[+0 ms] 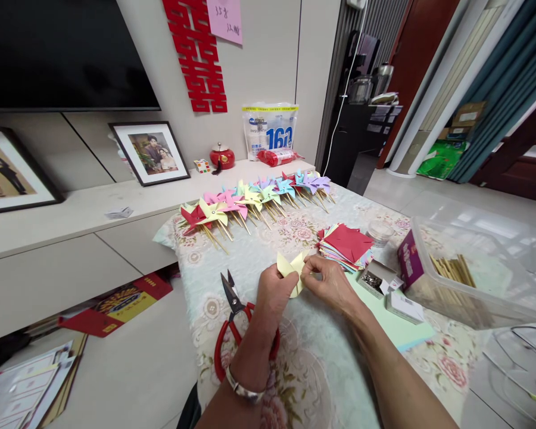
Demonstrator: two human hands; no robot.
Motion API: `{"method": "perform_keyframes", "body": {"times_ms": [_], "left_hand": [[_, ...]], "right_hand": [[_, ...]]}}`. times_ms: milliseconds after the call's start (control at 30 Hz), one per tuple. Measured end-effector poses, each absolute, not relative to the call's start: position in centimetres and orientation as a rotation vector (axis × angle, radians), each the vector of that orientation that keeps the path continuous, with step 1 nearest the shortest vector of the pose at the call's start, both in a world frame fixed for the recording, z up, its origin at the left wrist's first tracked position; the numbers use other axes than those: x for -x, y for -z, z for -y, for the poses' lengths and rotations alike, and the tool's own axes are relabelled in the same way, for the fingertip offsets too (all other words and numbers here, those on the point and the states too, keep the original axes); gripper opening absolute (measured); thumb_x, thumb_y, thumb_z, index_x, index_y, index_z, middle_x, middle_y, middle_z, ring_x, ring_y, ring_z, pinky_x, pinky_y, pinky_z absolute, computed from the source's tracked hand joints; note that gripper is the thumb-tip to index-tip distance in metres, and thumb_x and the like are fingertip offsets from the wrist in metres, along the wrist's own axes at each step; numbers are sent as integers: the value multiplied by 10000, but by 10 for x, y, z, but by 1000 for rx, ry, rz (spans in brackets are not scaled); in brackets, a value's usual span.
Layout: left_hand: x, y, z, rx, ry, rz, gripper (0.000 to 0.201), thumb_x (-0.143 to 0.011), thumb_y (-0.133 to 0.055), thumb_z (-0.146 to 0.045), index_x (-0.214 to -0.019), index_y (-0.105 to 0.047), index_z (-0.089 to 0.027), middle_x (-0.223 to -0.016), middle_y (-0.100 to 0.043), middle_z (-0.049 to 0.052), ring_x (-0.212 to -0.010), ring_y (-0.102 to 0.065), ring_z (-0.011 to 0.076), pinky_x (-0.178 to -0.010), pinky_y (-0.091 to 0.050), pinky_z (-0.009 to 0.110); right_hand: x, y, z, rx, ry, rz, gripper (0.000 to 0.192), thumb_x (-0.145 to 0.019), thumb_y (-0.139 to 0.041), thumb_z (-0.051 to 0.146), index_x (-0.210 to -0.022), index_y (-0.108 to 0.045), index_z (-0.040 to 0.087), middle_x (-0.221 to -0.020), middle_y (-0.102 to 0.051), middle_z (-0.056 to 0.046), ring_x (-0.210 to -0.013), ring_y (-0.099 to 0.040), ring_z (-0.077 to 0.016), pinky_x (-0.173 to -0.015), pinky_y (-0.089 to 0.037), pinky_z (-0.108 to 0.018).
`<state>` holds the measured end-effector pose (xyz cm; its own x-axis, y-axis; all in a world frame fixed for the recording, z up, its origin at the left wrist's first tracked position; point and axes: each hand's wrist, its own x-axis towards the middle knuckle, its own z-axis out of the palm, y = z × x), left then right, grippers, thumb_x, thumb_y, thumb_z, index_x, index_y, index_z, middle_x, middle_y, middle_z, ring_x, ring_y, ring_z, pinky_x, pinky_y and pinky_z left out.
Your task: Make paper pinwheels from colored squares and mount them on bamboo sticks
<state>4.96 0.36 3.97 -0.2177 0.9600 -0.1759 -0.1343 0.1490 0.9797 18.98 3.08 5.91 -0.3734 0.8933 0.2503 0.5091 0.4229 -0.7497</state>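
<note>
Between my hands, above the floral tablecloth, is a pale yellow paper pinwheel (284, 264) with its corners partly folded inward. My left hand (274, 287) grips it from the left, thumb pressed near its middle. On the other side my right hand (324, 280) pinches the paper's right part; whether something small sits in those fingertips is hidden. Red-handled scissors (233, 319) lie with blades apart, partly behind my left forearm. Close to my right hand is a stack of coloured paper squares (346, 244), red on top. An open small box of metal pins (373, 282) stands beside it.
Finished pinwheels on sticks (250, 199) lie in a row along the table's far side. A clear plastic bin (495, 262) holding wooden sticks (453, 271) stands at right. Near it are a small white box (404, 307), green paper sheets (411, 336) and a round clear container (379, 231).
</note>
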Motion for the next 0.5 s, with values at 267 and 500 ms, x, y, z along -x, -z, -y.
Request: {"method": "perform_keyframes", "body": {"times_ms": [267,500], "left_hand": [[-49,-39,-5,-741,-1415,-1347,239,-597,-678,-255,-780,-738,-115,-703,-725,32,-602,-598,165,-560,-457,244],[-49,-40,-7,-601,-1450,-1296,195,-576,-679,-235,-724,-712,-112,-606,-699,27,-544,-593,163,-535,-445,248]], "right_hand": [[-198,-60,-34,1246,-788,1839,160,-852,-580,327,-826,-653,187,-883,-725,-47,-794,-649,-194,-735,-451,-287],[-234,-82,-31,1774,-40,1859,192,-907,-544,282,-861,-708,194,-816,-754,-84,-720,-655,-223,-655,-377,-295]]}}
